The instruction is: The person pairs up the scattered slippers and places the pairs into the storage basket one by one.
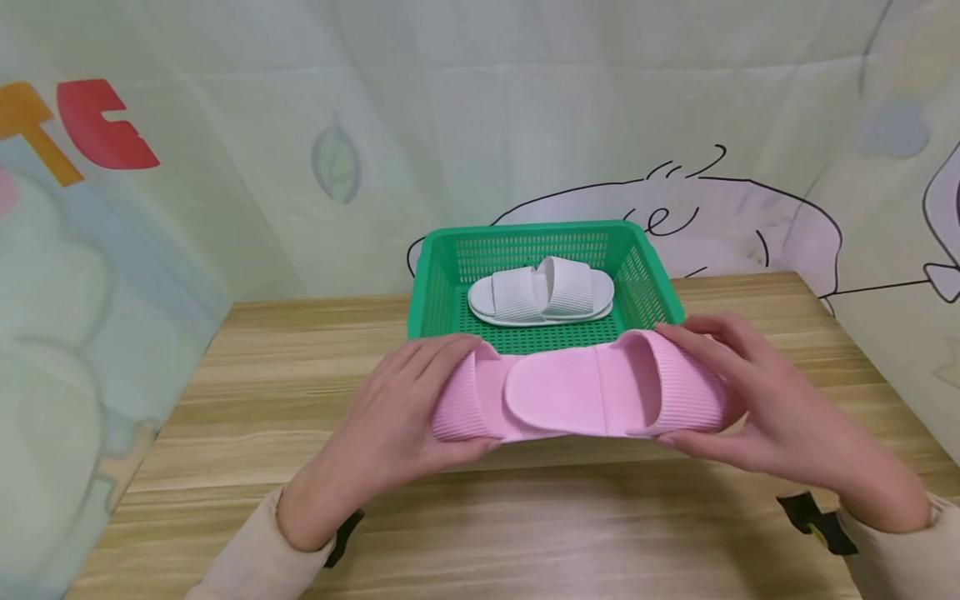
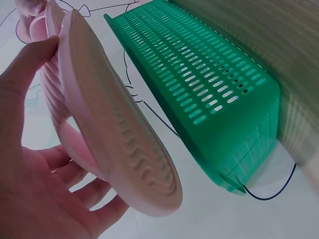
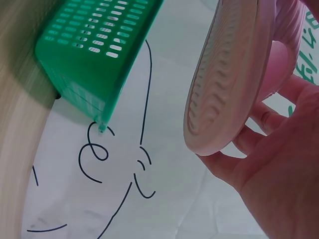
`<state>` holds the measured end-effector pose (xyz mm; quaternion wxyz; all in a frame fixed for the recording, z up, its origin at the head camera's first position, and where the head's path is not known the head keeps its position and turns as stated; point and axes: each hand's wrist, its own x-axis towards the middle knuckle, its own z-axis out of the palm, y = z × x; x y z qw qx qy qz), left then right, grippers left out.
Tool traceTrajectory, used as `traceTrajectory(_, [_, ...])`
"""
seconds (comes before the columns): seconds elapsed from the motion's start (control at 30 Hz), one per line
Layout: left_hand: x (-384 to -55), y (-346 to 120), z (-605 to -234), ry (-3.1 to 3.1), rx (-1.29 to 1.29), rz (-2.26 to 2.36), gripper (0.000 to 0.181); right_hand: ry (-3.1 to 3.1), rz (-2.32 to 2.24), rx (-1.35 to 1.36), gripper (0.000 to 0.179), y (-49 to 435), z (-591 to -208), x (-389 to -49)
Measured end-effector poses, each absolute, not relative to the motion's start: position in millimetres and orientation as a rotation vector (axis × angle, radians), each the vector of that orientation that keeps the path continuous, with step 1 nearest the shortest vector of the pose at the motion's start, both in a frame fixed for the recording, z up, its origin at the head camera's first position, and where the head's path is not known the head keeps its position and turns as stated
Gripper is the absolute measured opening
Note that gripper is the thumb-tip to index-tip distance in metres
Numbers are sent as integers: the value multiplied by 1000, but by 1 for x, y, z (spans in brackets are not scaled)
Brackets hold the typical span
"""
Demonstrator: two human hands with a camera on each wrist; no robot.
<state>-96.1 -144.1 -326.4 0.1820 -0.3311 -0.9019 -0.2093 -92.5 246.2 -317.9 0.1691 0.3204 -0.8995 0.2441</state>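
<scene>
Both hands hold a pair of pink slippers point(image 1: 562, 387) up in front of the green basket, above the table. The pair lies end to end, one sole overlapping the other in the middle. My left hand point(image 1: 408, 408) grips the left slipper around its ribbed strap, thumb on the near side. At the other end, my right hand point(image 1: 757, 400) grips the right slipper the same way. In the left wrist view the wavy tread of a pink sole point(image 2: 124, 119) faces the basket; the right wrist view shows similar tread point(image 3: 224, 79).
A green plastic basket point(image 1: 420, 292) with slotted walls stands at the back of the wooden table point(image 1: 300, 375). White slippers point(image 1: 517, 296) lie inside it, one overlapping the other. Behind the table hangs a printed cloth backdrop point(image 1: 420, 125).
</scene>
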Motion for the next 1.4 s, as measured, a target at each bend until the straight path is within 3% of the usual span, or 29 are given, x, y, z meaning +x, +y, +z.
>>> traceTrajectory(0.47, [-100, -131, -319, -2526, -1004, -574, 75, -2572, 641, 924, 106, 232, -313, -98])
traceTrajectory(1.4, [-100, -120, -325, -2445, -1026, -413, 86, -2542, 675, 1033, 100, 205, -321, -99])
